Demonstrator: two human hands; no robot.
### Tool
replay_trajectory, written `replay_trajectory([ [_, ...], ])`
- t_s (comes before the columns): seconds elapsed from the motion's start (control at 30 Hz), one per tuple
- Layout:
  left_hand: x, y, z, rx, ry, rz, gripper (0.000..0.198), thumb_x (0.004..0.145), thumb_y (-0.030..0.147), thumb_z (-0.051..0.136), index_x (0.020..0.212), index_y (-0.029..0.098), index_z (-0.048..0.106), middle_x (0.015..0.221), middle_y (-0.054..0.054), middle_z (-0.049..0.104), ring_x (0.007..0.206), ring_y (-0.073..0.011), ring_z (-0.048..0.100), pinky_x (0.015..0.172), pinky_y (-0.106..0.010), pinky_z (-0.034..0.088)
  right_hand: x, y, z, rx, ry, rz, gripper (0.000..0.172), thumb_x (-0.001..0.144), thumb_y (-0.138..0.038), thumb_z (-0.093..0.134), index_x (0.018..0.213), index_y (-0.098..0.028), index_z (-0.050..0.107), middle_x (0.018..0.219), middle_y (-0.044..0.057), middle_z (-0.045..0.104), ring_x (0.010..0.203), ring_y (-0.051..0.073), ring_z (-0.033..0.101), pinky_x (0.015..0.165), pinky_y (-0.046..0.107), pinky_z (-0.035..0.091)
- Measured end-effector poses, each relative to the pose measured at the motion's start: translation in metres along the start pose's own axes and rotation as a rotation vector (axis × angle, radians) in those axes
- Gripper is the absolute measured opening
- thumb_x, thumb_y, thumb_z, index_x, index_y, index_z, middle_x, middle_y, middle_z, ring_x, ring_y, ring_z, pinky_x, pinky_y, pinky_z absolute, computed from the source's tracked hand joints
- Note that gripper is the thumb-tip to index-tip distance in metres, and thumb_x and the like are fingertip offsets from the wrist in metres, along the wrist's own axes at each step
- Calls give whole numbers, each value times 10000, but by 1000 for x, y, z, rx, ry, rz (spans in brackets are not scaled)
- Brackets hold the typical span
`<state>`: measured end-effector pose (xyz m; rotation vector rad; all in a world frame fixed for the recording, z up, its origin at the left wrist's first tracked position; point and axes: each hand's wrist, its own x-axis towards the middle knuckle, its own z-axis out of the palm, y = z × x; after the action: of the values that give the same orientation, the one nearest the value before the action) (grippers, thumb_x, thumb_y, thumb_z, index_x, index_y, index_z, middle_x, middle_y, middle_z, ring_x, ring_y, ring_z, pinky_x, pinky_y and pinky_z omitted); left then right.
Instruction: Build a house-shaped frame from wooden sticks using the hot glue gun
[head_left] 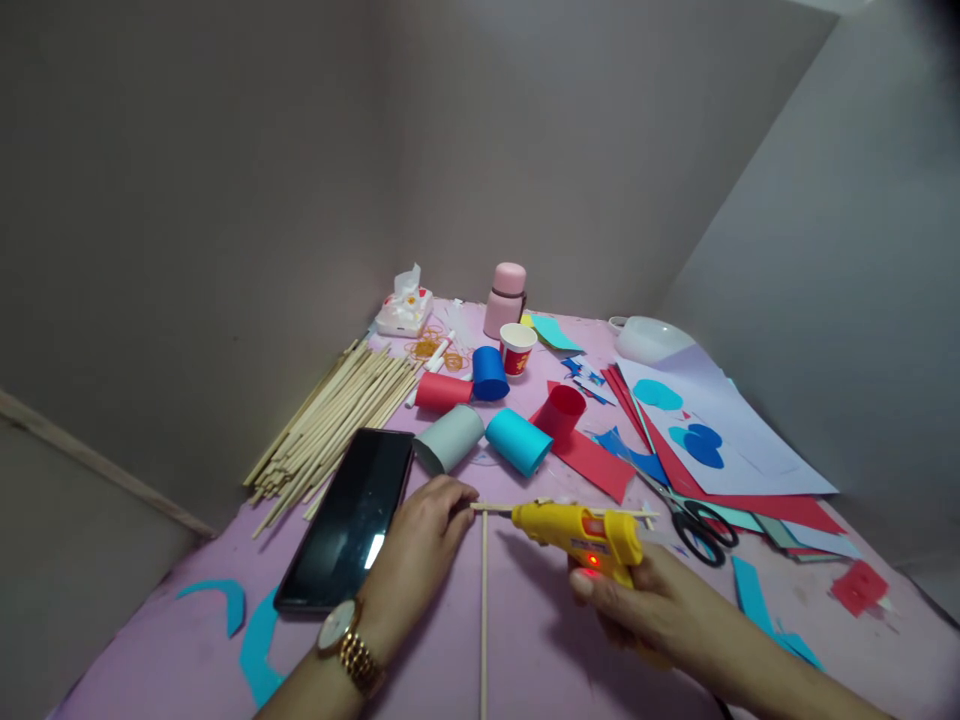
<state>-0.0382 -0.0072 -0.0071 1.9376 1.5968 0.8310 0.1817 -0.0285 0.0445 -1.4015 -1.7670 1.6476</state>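
Head view is cutting off the long stick (pixel 484 620) at the bottom edge, and the glue gun (pixel 581 530) is hiding part of the cross stick (pixel 493 508). The right hand (pixel 652 600) is clasping the gun's handle. The left hand (pixel 420 545) is curling its fingertips onto the sticks' joint; I cannot tell whether it is pinching. Everything is lying on a pink table (pixel 540 650) between grey walls (pixel 225 200).

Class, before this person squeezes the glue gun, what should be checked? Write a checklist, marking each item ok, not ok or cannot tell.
1. Glue gun switched on: ok, a red light glows on its body.
2. Right hand grips the gun: ok, wrapped round the handle.
3. Long stick meets cross stick squarely: ok, it seems.
4. Left hand steadies the corner: ok, its fingers rest at the cross stick's end.
5. Nozzle at the corner: not ok, it sits a little along the cross stick.
6. Phone clear of hot glue: probably not ok, it lies right beside the left hand.
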Motion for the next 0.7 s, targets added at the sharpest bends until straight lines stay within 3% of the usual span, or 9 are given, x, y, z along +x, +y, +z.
replay_trajectory([
  [0.53,0,0,2,-15,13,-51,193,890,222,484,927,186,670,961,-41,692,885,-184,628,807,-303,452,14,6,2,-49,-19,75,349,803,-490,572,885,-151,585,533,-68,432,467,63,363,418,164,275],
  [0.7,1,0,3,-12,29,-48,205,893,224,472,941,195,669,968,-38,696,887,-186,631,814,-311,459,16,2,5,-9,-17,52,407,799,-486,583,1050,-166,584,575,-69,414,486,73,355,440,178,308],
])
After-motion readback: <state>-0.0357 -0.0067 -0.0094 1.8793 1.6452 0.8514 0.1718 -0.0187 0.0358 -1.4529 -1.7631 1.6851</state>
